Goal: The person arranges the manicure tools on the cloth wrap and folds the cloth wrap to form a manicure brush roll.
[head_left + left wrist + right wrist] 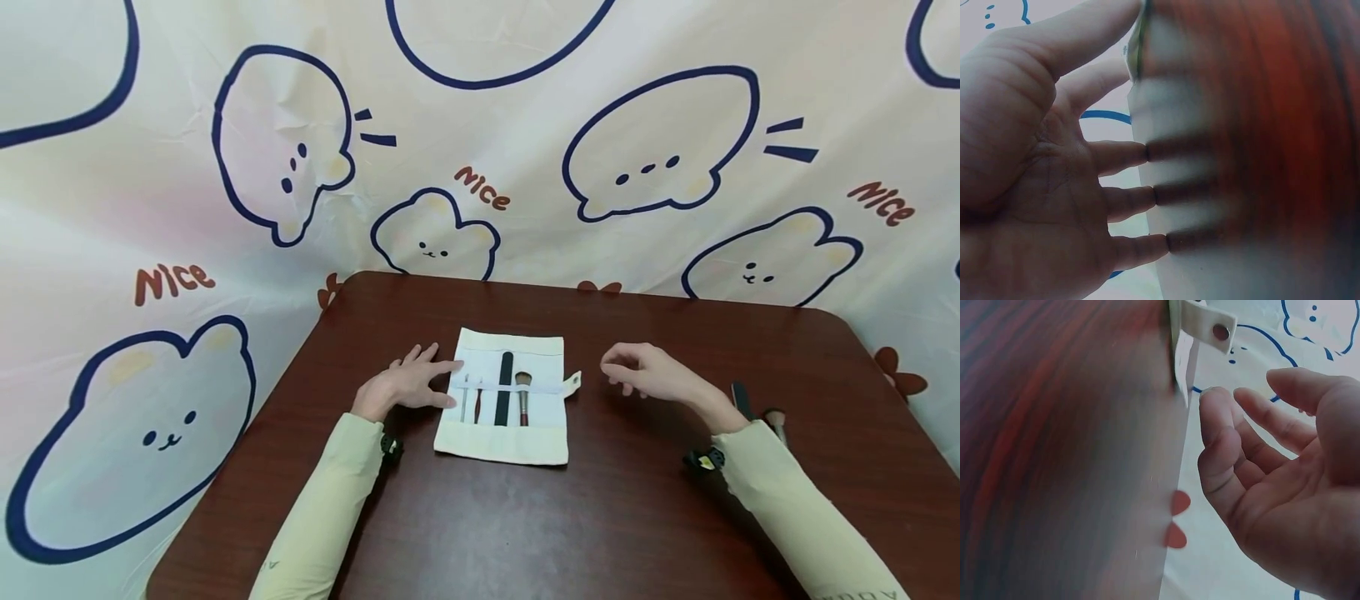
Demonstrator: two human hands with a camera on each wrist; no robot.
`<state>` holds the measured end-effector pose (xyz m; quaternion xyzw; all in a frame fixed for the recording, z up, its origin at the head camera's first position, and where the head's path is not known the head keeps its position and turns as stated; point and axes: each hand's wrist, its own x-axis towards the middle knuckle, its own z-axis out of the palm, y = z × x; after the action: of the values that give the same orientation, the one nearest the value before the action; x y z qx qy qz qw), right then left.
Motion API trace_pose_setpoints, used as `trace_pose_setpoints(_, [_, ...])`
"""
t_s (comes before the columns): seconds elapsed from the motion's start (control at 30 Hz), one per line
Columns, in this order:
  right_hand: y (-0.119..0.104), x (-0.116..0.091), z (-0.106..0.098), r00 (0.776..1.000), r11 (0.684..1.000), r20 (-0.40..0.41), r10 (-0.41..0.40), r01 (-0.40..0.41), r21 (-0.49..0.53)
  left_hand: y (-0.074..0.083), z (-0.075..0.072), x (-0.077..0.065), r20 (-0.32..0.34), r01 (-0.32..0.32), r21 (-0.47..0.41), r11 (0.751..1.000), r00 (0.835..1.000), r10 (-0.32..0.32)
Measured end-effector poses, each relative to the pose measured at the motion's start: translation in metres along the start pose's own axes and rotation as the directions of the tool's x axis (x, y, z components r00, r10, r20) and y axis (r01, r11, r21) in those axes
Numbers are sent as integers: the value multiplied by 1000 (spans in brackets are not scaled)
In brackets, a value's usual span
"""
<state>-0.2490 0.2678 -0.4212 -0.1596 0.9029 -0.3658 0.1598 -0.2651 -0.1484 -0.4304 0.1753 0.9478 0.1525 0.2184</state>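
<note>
A white cloth tool pouch [551, 446] lies unfolded in the middle of the table. Under its strap sit a pale thin tool [464, 402], a slim reddish-handled tool [477, 405], a flat black strip [505, 383] and a brush [523, 400]. My left hand [407, 382] is spread at the pouch's left edge, thumb and index finger against it, the other fingertips on the table. To the right of the snap tab [573, 383], my right hand [647, 370] hovers with loosely bent fingers and nothing in them. The tab's metal snap [1221, 332] shows in the right wrist view.
Beside my right forearm lie a second dark flat strip [742, 401] and a second brush [776, 421], both partly hidden by the sleeve. The brown table [480, 525] backs onto a white curtain [525, 167] printed with cartoon bears.
</note>
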Motion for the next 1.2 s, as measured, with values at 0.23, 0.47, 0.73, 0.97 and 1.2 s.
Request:
trace_pose_setpoints(0.23, [23, -29, -15, 999, 999, -43, 30, -31, -17, -1, 2, 0, -1, 1, -2, 1000, 1000, -1])
trace_pose_setpoints(0.47, [40, -52, -38, 992, 996, -117, 51, -59, -71, -2, 1, 1, -6, -5, 4, 1000, 1000, 5])
trace_pose_setpoints(0.73, [67, -83, -58, 981, 989, -156, 114, -127, -79, -1, 1, 2, -2, -7, -6, 1000, 1000, 7])
trace_pose_setpoints(0.97, [91, -103, -70, 971, 981, -161, 176, -186, -51, -1, -1, 2, 9, 0, -13, 1000, 1000, 0])
trace_pose_setpoints(1.2, [114, -110, -80, 956, 962, -161, 245, -261, -83, -1, -1, 3, 7, 6, -2, 1000, 1000, -6])
